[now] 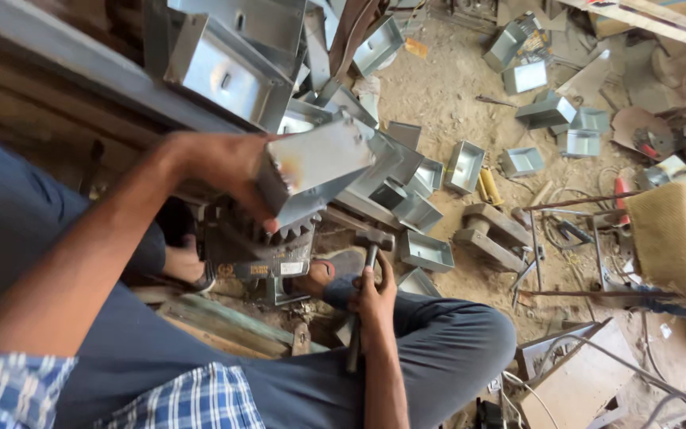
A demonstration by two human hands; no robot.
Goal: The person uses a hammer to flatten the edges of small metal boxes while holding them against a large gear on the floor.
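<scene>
The person sits low on the dirt floor, knees spread, in dark trousers and a blue check shirt. The left hand is closed round one end of a folded sheet-metal box, holding it tilted, up over a heavy black machine with gear teeth along its top edge. The right hand is wrapped tight round the handle of a hammer; the hammer head sits just below and to the right of the box, clear of it, near the machine. A sandalled foot rests beside the machine. More metal boxes of the same kind lie heaped and scattered across the floor beyond, and a wooden block lies among them
</scene>
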